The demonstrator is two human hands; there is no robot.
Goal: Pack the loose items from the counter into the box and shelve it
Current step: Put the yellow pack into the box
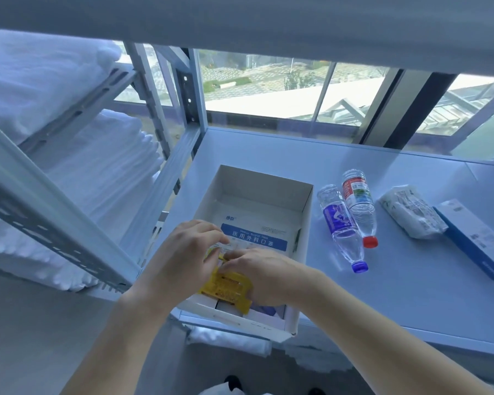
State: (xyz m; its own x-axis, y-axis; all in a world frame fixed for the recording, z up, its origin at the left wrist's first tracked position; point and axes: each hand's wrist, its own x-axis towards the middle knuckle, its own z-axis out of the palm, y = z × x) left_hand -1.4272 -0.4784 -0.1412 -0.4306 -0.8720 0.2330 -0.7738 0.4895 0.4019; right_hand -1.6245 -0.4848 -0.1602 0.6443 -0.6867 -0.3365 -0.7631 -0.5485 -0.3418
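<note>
Both hands hold a yellow packet (pixel 227 289) over the near end of the white box (pixel 307 220). The left hand (pixel 183 252) pinches its top and the right hand (pixel 265 276) grips its side. To the right of the hands, 2 bottles (pixel 345 223) lie on the tabletop (pixel 411 295).

Matt white cardboard box (pixel 303 223), clear glossy plastic bottles (pixel 343 227), painted metal shelf frame (pixel 180 155)
</note>
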